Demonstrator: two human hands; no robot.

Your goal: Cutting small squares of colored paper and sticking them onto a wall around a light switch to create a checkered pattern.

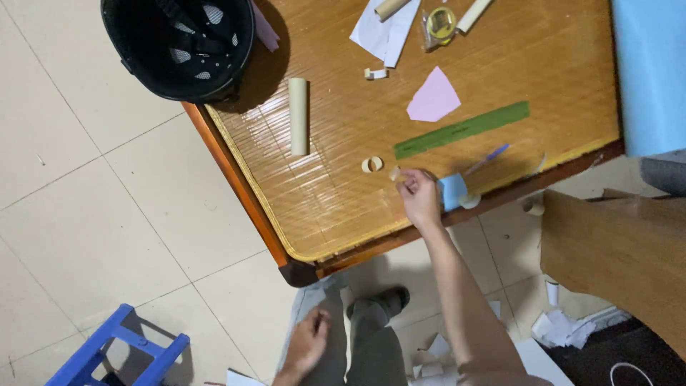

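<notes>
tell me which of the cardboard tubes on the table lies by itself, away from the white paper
The long cardboard tube near the black helmet. It lies alone on bare mat, while the other two tubes sit at the table's far edge beside the white paper.

On the wooden bamboo-mat table (343,207), the right hand (420,200) lies at six o'clock, a small paper ring (371,164) just beside it at nine. The cardboard tube (299,116) lies at ten, the long green ruler (461,130) at one (pink paper sheet (433,96) behind it). The left hand (309,344) rests below on the knee.

Pale tiled floor (93,214), wooden table (336,207), blue stool (118,350)
</notes>
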